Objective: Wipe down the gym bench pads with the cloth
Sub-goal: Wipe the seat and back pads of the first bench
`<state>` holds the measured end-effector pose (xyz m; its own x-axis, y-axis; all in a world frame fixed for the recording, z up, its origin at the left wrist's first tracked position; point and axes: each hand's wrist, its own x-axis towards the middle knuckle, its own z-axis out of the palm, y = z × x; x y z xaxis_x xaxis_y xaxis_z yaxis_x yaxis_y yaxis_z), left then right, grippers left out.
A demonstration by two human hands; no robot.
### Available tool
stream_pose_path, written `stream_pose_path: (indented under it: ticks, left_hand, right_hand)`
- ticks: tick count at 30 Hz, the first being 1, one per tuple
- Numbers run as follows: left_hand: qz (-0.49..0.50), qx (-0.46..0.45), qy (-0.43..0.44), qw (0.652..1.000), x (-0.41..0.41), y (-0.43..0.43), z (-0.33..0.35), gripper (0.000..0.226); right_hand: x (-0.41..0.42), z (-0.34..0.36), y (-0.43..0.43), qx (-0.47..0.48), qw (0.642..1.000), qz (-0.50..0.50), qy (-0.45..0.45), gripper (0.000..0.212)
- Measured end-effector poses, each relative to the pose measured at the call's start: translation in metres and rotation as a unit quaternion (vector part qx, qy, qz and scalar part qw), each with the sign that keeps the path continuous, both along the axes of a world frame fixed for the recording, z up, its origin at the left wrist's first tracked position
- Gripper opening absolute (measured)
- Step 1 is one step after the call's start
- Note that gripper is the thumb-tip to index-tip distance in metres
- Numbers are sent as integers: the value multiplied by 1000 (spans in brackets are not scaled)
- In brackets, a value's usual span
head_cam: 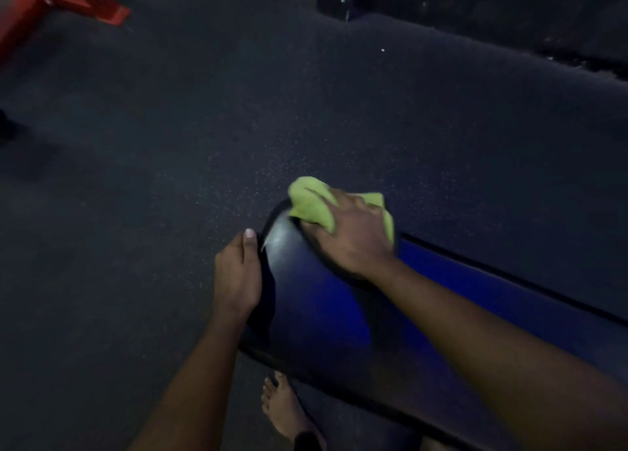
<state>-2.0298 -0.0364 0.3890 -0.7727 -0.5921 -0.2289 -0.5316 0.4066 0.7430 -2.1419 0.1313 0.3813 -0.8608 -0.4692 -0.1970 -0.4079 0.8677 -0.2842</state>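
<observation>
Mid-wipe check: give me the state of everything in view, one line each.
Bench pad: blue, pale sheen at its far end.
Cloth: bunched, pressed on the pad's far end.
Right grip: holds the cloth.
Left grip: against the pad's left edge; fingers hidden.
Red frame: on the floor, far left, untouched.
Foot: bare, on the floor beside the pad.
</observation>
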Motion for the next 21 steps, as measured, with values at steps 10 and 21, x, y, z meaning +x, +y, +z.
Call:
stream_pose_path:
  ticks: [10,21]
  left_hand:
    - [37,42,4,998,53,-14,-13,47]
    - [269,91,55,957,133,45,-21,56]
  right_hand:
    - [-20,18,-96,59,985,152,-49,62]
    - [-33,14,-85,78,984,157,-14,78]
